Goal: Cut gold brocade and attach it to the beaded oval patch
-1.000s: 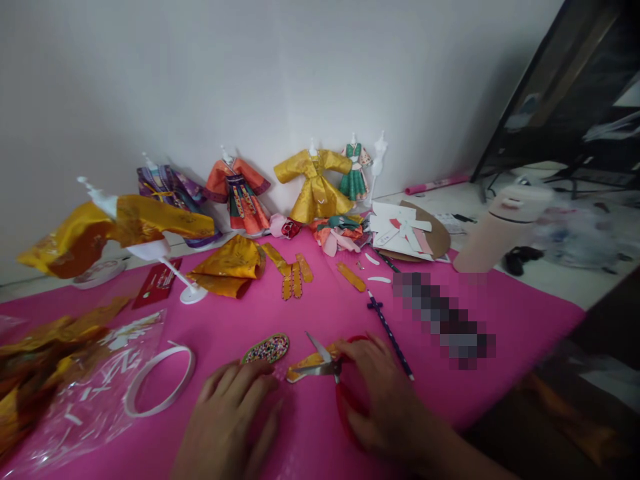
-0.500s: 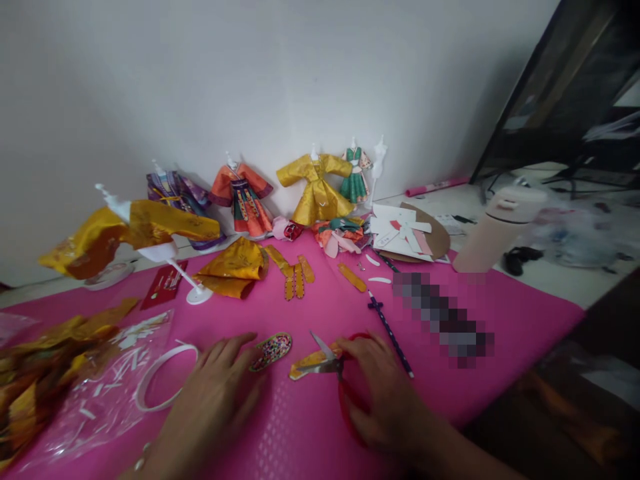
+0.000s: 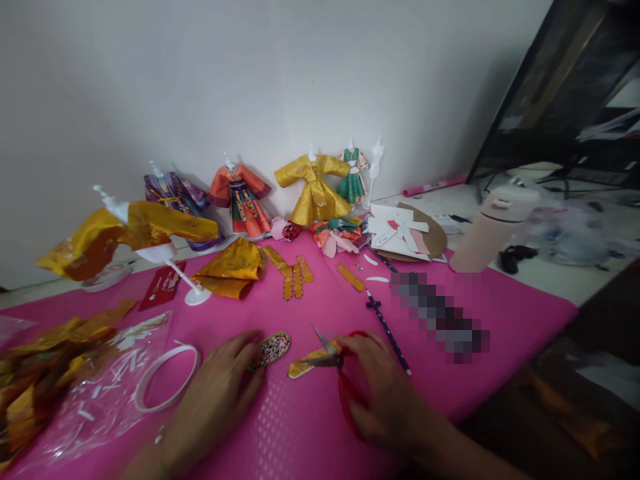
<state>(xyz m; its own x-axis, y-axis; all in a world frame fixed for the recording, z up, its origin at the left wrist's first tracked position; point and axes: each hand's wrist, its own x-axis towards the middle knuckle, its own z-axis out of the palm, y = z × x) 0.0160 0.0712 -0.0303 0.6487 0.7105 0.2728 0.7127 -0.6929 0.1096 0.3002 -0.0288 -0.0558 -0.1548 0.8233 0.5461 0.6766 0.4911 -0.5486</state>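
On the pink mat [image 3: 320, 300], my left hand [image 3: 225, 380] has its fingers closed around the near left end of a small oval dish of multicoloured beads [image 3: 274, 348]. The fingertips partly cover that end. My right hand [image 3: 383, 390] grips red-handled scissors [image 3: 327, 357] with the blades spread apart. Beneath the blades lies a yellow fabric strip [image 3: 300, 368] with a pale edge. Farther back are several yellow fabric tabs [image 3: 299, 280], two with dark-dotted edges, and a single yellow strip [image 3: 351, 277]. A dark dotted pencil [image 3: 390, 333] rests right of my right hand.
Doll mannequins wear a yellow robe [image 3: 314, 190], a red outfit [image 3: 240, 197] and a draped yellow jacket [image 3: 165, 220]. Left are a white tape ring [image 3: 141, 383], plastic bag [image 3: 90, 427] and yellow scraps [image 3: 30, 373]. A pale bottle [image 3: 493, 227] and paper pieces [image 3: 400, 230] stand or lie right.
My left fingers have drawn together around the bead dish's end. My right hand and the scissors have barely moved; the whole view has shifted slightly.
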